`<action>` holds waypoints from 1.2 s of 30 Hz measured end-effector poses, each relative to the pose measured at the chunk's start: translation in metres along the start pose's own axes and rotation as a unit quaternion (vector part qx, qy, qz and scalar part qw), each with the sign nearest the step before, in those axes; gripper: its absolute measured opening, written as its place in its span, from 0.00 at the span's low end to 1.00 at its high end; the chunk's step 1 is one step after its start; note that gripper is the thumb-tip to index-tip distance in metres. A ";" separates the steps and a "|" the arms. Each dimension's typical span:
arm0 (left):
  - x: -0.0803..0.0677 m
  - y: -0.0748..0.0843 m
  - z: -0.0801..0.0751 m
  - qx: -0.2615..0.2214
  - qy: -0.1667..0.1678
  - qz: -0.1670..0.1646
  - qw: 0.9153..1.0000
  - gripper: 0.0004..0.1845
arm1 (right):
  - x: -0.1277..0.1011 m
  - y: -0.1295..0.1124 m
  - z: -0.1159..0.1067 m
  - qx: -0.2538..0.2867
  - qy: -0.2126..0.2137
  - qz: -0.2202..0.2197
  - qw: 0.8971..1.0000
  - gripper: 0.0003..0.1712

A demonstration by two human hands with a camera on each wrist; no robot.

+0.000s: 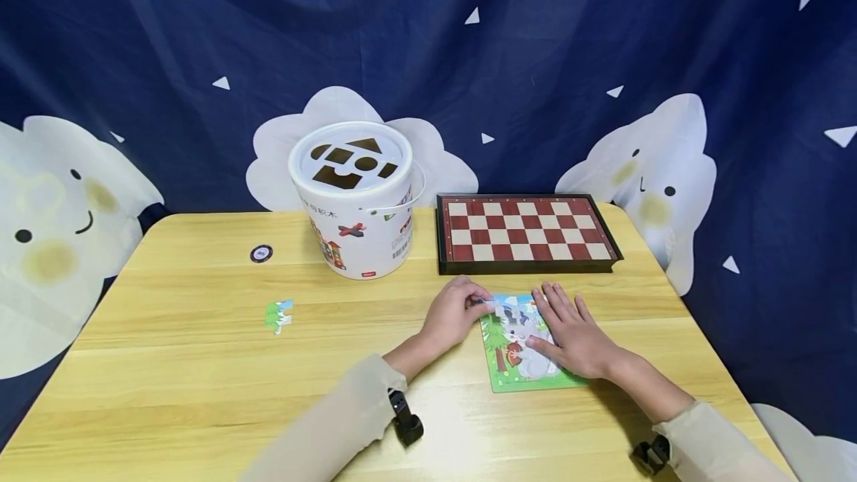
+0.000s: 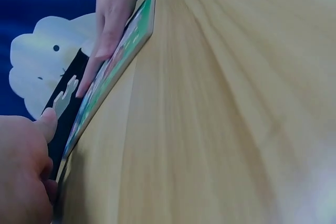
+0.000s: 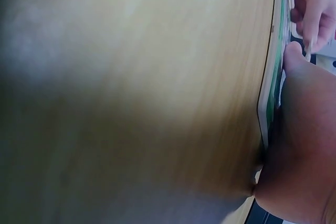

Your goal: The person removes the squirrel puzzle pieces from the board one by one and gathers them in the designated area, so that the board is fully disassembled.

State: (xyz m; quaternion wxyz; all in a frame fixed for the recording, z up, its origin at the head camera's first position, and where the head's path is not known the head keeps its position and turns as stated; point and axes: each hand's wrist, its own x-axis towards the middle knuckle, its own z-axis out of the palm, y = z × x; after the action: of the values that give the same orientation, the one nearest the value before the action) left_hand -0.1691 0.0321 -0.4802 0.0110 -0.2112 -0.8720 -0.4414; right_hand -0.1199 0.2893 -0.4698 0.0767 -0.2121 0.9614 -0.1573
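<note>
Left hand: the left hand (image 1: 454, 314) sits at the upper left corner of the jigsaw puzzle board (image 1: 498, 370), fingers curled, pinching a puzzle piece (image 2: 64, 96) between thumb and fingertips; in the left wrist view the pale piece stands just over the board's far edge.
Right hand: the right hand (image 1: 571, 333) lies flat on the board with fingers straight and spread, pressing it to the table and gripping nothing.
Puzzle board: green-bordered, with a cartoon animal and a tree, flat on the wooden table (image 1: 201, 393) near the front, just in front of the chessboard.
Loose piece: a green and blue puzzle piece (image 1: 279, 315) lies alone on the table, well apart to the left of both hands.
Bucket: a white shape-sorter bucket (image 1: 355, 203) with cut-out holes in its lid stands behind the hands, left of the chessboard.
Chessboard: a closed red and white chessboard (image 1: 525, 233) lies at the back.
Small disc: a dark round token (image 1: 261, 253) lies left of the bucket.
Backdrop: a navy cloth with white clouds (image 1: 669, 169).
</note>
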 end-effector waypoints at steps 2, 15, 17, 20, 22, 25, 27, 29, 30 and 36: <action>-0.004 -0.006 -0.008 -0.008 0.003 0.004 1.000 0.08 | 0.000 -0.002 -0.002 -0.002 -0.010 0.006 1.000 0.49; -0.036 -0.039 -0.073 -0.036 0.052 -0.003 0.998 0.08 | 0.000 -0.002 -0.004 -0.003 -0.017 0.011 1.000 0.50; -0.040 -0.045 -0.084 -0.032 0.061 -0.005 0.998 0.08 | -0.001 -0.002 -0.004 -0.003 -0.017 0.011 1.000 0.50; -0.047 -0.052 -0.101 -0.023 0.069 -0.005 0.997 0.07 | -0.001 -0.002 -0.005 -0.001 -0.017 0.012 1.000 0.50; -0.052 -0.057 -0.111 -0.017 0.074 -0.005 0.997 0.07 | -0.001 -0.003 -0.005 0.001 -0.017 0.012 1.000 0.50; -0.061 -0.066 -0.125 -0.006 0.084 -0.003 0.996 0.07 | -0.001 -0.003 -0.004 0.001 -0.018 0.012 1.000 0.49; -0.067 -0.073 -0.134 0.005 0.090 -0.006 0.996 0.07 | -0.001 -0.003 -0.004 0.000 -0.018 0.011 1.000 0.50; -0.073 -0.079 -0.142 0.017 0.092 -0.015 0.996 0.07 | -0.001 -0.003 -0.004 0.000 -0.017 0.010 1.000 0.50; -0.075 -0.082 -0.145 0.024 0.092 -0.019 0.995 0.07 | -0.001 -0.003 -0.003 0.000 -0.015 0.009 1.000 0.50; -0.089 -0.098 -0.167 0.060 0.099 -0.039 0.992 0.06 | -0.001 -0.001 0.000 0.011 0.013 -0.012 1.000 0.49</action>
State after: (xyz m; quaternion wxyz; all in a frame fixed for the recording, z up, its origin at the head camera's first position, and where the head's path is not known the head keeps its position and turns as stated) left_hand -0.1531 -0.1803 -0.4719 0.0926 -0.1308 -0.8992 -0.4072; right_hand -0.1190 0.2885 -0.4698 0.0645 -0.2208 0.9579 -0.1717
